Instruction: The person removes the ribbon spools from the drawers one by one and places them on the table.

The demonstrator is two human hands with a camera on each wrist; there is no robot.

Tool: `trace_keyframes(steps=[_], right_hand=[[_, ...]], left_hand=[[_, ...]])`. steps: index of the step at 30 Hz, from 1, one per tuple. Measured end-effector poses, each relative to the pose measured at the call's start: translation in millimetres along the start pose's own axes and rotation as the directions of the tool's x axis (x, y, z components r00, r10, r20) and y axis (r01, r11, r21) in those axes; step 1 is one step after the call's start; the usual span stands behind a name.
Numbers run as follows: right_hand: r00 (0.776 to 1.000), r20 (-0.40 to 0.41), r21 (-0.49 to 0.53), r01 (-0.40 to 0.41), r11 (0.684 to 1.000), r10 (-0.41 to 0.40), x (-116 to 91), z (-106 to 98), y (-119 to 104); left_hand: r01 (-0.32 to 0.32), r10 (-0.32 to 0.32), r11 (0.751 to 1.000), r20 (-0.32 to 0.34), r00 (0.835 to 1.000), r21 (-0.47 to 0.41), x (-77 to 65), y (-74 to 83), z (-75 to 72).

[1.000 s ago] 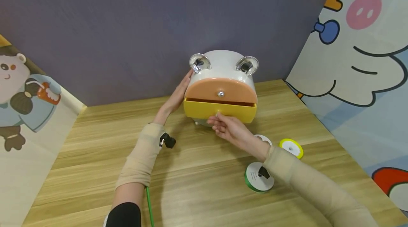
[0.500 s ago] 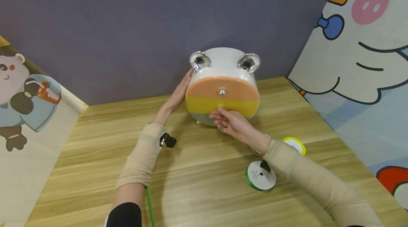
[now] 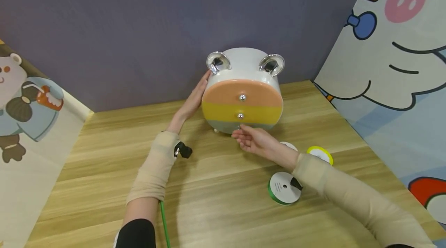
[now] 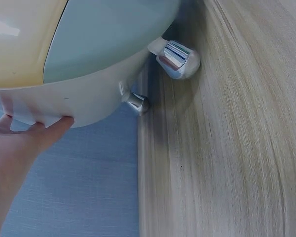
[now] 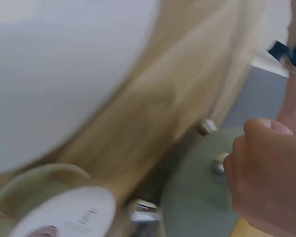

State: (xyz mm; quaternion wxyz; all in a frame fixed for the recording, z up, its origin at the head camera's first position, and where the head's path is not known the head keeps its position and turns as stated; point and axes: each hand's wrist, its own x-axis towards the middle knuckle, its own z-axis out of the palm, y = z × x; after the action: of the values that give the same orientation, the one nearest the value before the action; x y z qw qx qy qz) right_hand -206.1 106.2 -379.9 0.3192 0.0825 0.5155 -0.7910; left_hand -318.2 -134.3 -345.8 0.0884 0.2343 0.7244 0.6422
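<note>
A small rounded cabinet (image 3: 246,62) with silver ears has orange, yellow and grey-green drawers, all flush. My left hand (image 3: 193,100) lies along its left side with extended fingers; in the left wrist view, fingertips (image 4: 59,126) touch the white shell. My right hand (image 3: 256,139) is at the grey-green bottom drawer (image 3: 223,125), thumb and curled fingers at its silver knob (image 5: 220,164), which they partly cover. The yellow drawer's knob (image 3: 240,116) and the orange drawer's knob (image 3: 242,97) are uncovered.
On the wooden table (image 3: 216,209) lie a green-edged ribbon spool (image 3: 283,189), a yellow-rimmed spool (image 3: 320,155) and a white spool (image 3: 288,146) partly behind my right wrist. A grey panel (image 3: 156,39) stands behind the cabinet. A green cord (image 3: 163,221) runs beside my left arm.
The yellow drawer, partly out a second ago, went in flush. My right hand has left its knob and moved down to the bottom drawer's knob. The left hand stays against the cabinet's side.
</note>
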Motion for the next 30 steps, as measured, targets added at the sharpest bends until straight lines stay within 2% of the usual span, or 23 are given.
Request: trace_keyframes(steps=[6, 11, 18, 20, 23, 30], right_hand=[[0.995, -0.065, -0.011, -0.081, 0.997, 0.080, 14, -1, 9], [0.990, -0.114, 0.000, -0.082, 0.997, 0.081, 24, 1, 10], [0.992, -0.106, 0.014, -0.064, 0.998, 0.065, 28, 2, 10], [0.993, -0.103, 0.015, -0.058, 0.998, 0.060, 26, 2, 10], [0.994, -0.098, 0.017, -0.056, 0.998, 0.057, 24, 2, 11], [0.993, -0.090, 0.020, -0.075, 0.997, 0.076, 21, 4, 19]], left_hand=[[-0.001, 0.002, 1.000, 0.015, 1.000, -0.003, 1.1, 1.4, -2.0], [-0.016, 0.016, 1.000, 0.020, 1.000, 0.009, 2.5, -1.0, -2.4], [-0.040, 0.039, 0.999, 0.005, 0.999, 0.027, 14.5, -24.4, -7.6], [-0.043, 0.043, 0.999, 0.001, 0.999, 0.032, 15.6, -26.1, -7.5], [-0.034, 0.034, 0.999, -0.002, 0.999, 0.027, 14.9, -24.8, -6.8], [-0.013, 0.013, 1.000, 0.012, 1.000, 0.027, 2.6, -5.0, -2.2]])
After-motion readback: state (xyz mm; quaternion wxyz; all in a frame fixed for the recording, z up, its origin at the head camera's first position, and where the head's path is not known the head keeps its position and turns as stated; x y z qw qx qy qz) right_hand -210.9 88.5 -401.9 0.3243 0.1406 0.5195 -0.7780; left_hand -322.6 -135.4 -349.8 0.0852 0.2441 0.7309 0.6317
